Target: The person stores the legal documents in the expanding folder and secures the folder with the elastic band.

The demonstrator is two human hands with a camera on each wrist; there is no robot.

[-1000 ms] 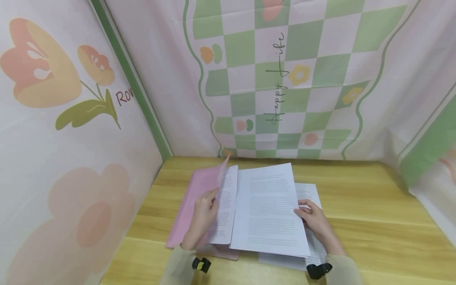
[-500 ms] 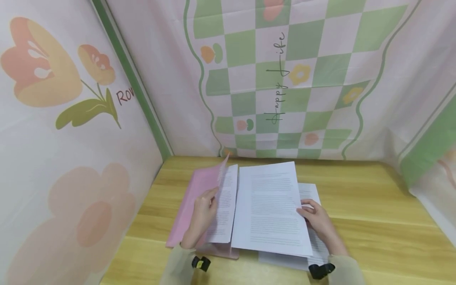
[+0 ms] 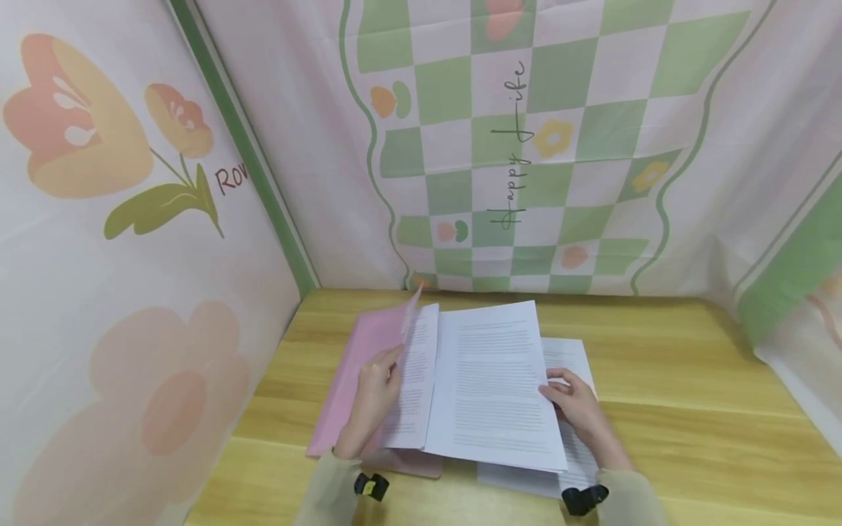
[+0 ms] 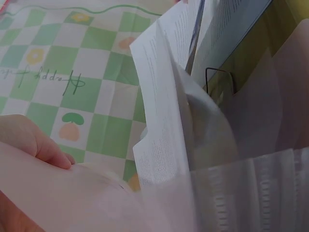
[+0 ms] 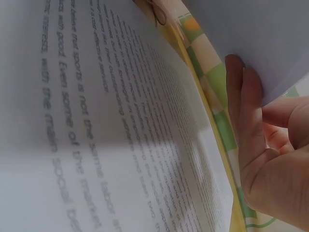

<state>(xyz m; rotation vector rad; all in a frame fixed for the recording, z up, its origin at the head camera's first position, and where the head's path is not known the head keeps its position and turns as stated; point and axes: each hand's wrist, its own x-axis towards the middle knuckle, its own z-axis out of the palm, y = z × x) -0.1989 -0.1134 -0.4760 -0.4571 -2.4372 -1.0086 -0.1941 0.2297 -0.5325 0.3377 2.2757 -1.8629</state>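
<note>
On the left of the table lies a pink folder (image 3: 358, 351), its cover raised. My left hand (image 3: 378, 383) holds that cover by its edge, thumb and fingers on either side. Inside the folder stand printed sheets (image 3: 416, 394); clear pocket strips (image 4: 241, 188) and a bent metal wire (image 4: 219, 71) show in the left wrist view. My right hand (image 3: 577, 405) pinches the right edge of a printed paper stack (image 3: 496, 387), thumb on top and fingers beneath. The stack's left edge meets the folder's sheets. Under it, another printed sheet (image 3: 579, 456) lies on the table, partly covered.
The wooden table (image 3: 697, 409) extends to the right of the papers. Behind it hangs a green-and-white checked curtain (image 3: 500, 175), and a flowered cloth (image 3: 131, 277) lines the left side. Each wrist wears a small black camera (image 3: 372, 486).
My right hand shifted the paper stack slightly right, then back left to a little beyond where it was. The left hand and folder cover have stayed nearly still.
</note>
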